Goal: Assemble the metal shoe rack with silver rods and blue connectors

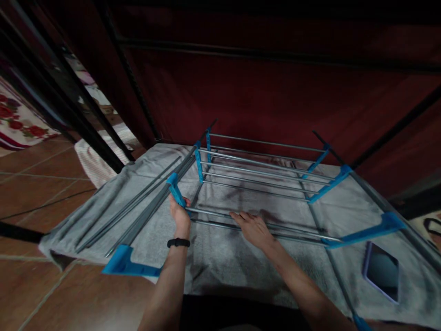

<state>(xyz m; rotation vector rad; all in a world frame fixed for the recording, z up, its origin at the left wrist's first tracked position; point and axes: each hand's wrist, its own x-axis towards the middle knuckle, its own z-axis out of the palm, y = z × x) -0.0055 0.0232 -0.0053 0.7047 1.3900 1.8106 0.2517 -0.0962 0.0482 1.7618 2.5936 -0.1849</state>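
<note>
Seems past halfway built, judging by the joins. Lies on a soft grey blanket [241, 266] as a rack of grey metal tubes and blue plastic brackets [255, 191], reaching from beside the far edge, under a dark red cloth panel [258, 101], toward the near edge. Already carries crossbars on both far tiers, plus two slim grey metal crossbars [213, 214] on the next, meeting a long blue plastic bracket [365, 234] toward the right edge; cannot tell if fully seated. Shows no crossbar at the L-shaped blue plastic corner piece [124, 264] over the near-left corner, with thin loose grey metal tubes [119, 216] lying unjoined along the left edge. Runs lengthwise, apparently, from far edge to near edge, with dark upright tips pointing to the far edge and crossbars lying left to right. Gripped in the left hand [179, 216], fingers curled around a short blue plastic bracket [177, 191]; covered by the right hand [255, 230], palm down over the crossbars, pinched or merely resting, cannot tell.
</note>
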